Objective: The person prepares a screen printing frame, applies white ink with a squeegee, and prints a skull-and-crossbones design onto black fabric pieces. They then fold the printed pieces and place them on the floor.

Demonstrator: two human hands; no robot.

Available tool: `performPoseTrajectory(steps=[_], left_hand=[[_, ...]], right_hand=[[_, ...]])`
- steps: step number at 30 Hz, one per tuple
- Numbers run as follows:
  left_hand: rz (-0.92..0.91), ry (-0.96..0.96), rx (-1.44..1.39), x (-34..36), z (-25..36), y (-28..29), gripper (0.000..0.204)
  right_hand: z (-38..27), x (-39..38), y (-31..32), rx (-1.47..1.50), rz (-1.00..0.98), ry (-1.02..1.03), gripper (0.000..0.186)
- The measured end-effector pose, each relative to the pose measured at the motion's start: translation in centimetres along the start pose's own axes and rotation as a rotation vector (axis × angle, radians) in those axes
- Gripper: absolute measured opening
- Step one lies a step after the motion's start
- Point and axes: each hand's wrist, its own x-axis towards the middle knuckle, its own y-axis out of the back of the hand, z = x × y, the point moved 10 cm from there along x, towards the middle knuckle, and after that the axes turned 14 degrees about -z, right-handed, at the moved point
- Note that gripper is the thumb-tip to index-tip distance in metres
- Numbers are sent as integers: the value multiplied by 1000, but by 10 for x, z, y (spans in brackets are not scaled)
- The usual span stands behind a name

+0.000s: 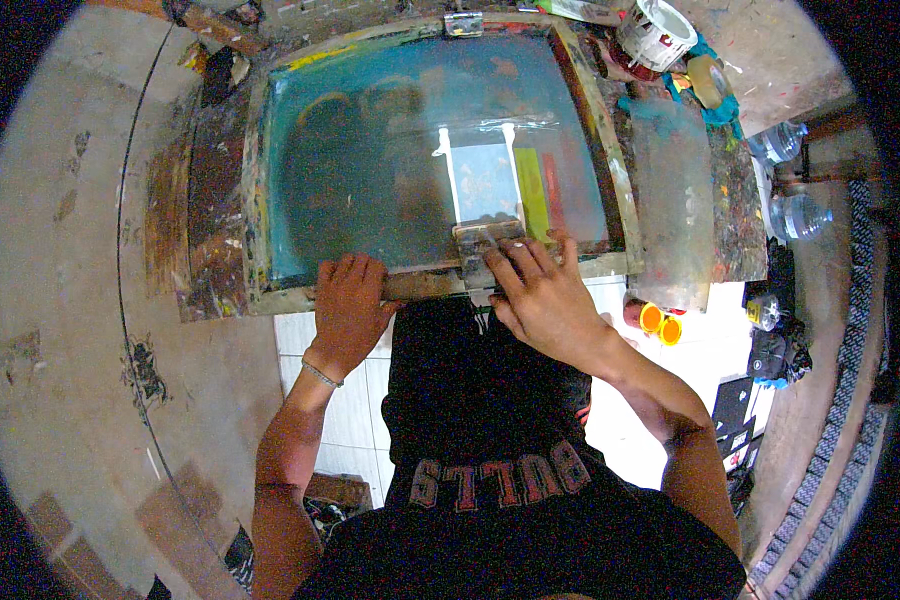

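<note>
A wooden-framed printing screen [432, 284] lies on the paint-stained work table, its mesh tinted teal. Over the near rail curl the fingers of my left hand [352, 305], gripping the frame left of centre. My right hand [552, 298] is closed on a small squeegee [478, 242] at the screen's near edge, right of centre. Part of the squeegee is hidden by the fingers. Beyond it, two white ink streaks [515, 170] run away from me, with a bright reflection between them. A yellow-green strip [533, 190] and a red one show to their right.
A metal hinge clamp [463, 24] sits on the frame's far rail. At the far right are a paint-smeared white bucket [658, 36] and teal-stained rags. Clear plastic bottles [800, 216] and orange-rimmed round objects [660, 323] lie to the right. A dark cable [122, 220] crosses the floor at left.
</note>
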Motion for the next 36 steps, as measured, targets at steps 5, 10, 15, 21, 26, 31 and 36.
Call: performPoseTrajectory(steps=[5,10,15,21,26,31,36], left_hand=[[28,-3,13,2,3,1,39],[-50,15,71,6,4,-12,37],[-37,8,121,6,6,-14,37],[-36,4,162,3,4,-20,42],[7,-1,166,0,3,-20,46],[-38,33,144,2,2,-19,47],[-97,64,114,2,-3,-21,45]], right_hand=[[0,2,-2,-1,-14,2,49],[1,2,-6,-6,-34,-4,49],[3,3,-10,-24,-30,-12,48],[2,8,-9,-119,-1,6,43],[0,10,-5,-121,-35,18,43],[5,24,8,-152,-42,18,41],[20,46,17,-175,-8,-38,50]])
